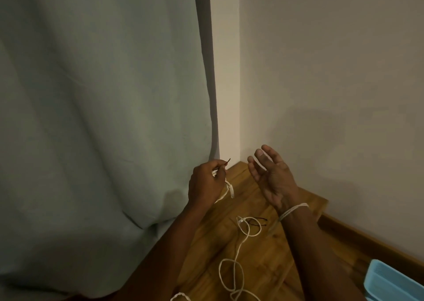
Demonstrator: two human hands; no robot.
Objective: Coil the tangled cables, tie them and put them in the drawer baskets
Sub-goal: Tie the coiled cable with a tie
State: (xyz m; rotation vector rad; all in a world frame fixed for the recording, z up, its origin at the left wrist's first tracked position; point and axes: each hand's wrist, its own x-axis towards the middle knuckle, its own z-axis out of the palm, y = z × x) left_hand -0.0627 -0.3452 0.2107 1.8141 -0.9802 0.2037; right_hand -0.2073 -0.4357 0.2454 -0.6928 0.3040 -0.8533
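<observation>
My left hand (205, 183) is raised over the wooden floor and grips one end of a white cable (230, 189), with a thin dark tie (227, 161) pinched at its fingertips. My right hand (269, 174) is held up beside it, palm toward me, fingers straight and spread. Turns of the white cable (292, 210) lie wrapped around my right wrist. More of the white cable (238, 250) trails in loose loops on the floor below, its plug near a small black tie (259, 220).
A pale green curtain (103, 117) hangs down the left side to the floor. A plain wall (332, 71) with a wooden skirting board (367, 241) runs along the right. The corner of a light blue basket (394, 282) shows at the bottom right.
</observation>
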